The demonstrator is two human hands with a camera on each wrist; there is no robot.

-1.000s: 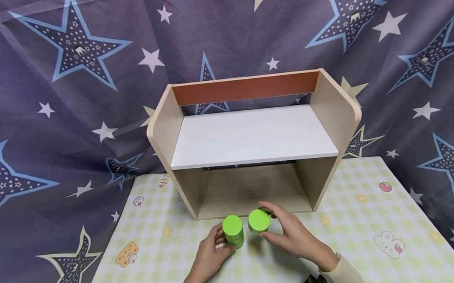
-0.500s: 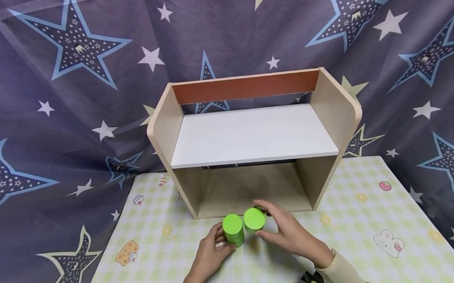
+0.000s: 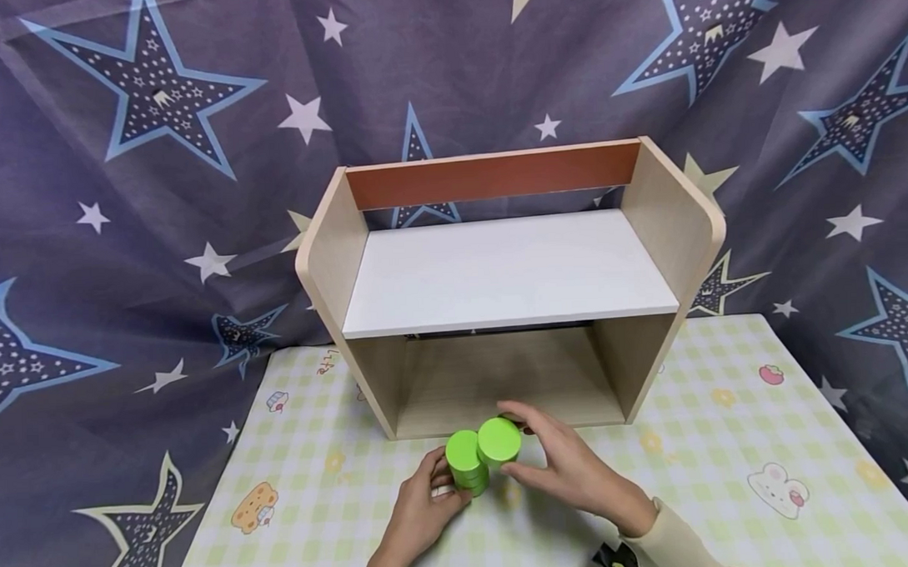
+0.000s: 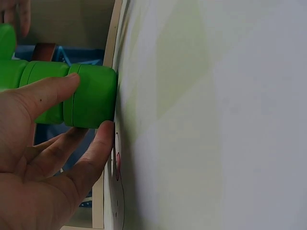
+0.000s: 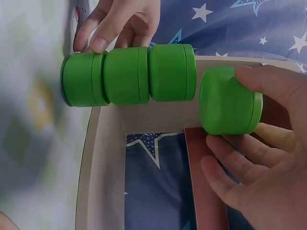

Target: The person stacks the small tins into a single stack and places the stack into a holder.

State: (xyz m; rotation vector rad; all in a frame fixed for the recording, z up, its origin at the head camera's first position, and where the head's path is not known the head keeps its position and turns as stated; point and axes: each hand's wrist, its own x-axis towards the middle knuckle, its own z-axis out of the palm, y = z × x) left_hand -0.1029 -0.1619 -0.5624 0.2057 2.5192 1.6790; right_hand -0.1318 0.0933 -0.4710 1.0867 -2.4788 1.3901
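- As I read it from my remote station, the stack of three green jars (image 5: 125, 75) stands upright on the surface (image 3: 342, 529), just in front of the shelf unit (image 3: 509, 269).
- A fourth green jar (image 5: 230, 101) is off the surface, close to upright, its underside about level with the stack's top, offset to the right and only partly over it. Whether the two touch: cannot tell.
- Handling estimate: hard, smooth plastic, probably light and not fragile (contents, if any, are hidden, so weight is my guess). I expect the walls to be somewhat slippery, and the stack to topple if nudged sideways.
- Best hold, in my judgement: round the side wall at mid-height, thumb opposing fingers, underside left free, no twisting at the seam.
- Right grip (image 3: 576, 471): grasping the fourth jar, thumb on the near side, fingers on the far side; it reaches in from the lower right, pale sleeve (image 3: 673, 547) behind the wrist.
- Left grip (image 3: 419, 510): grasping the stack low down, thumb and fingers about the lowest jar (image 4: 98, 96), one fingertip close to the surface.
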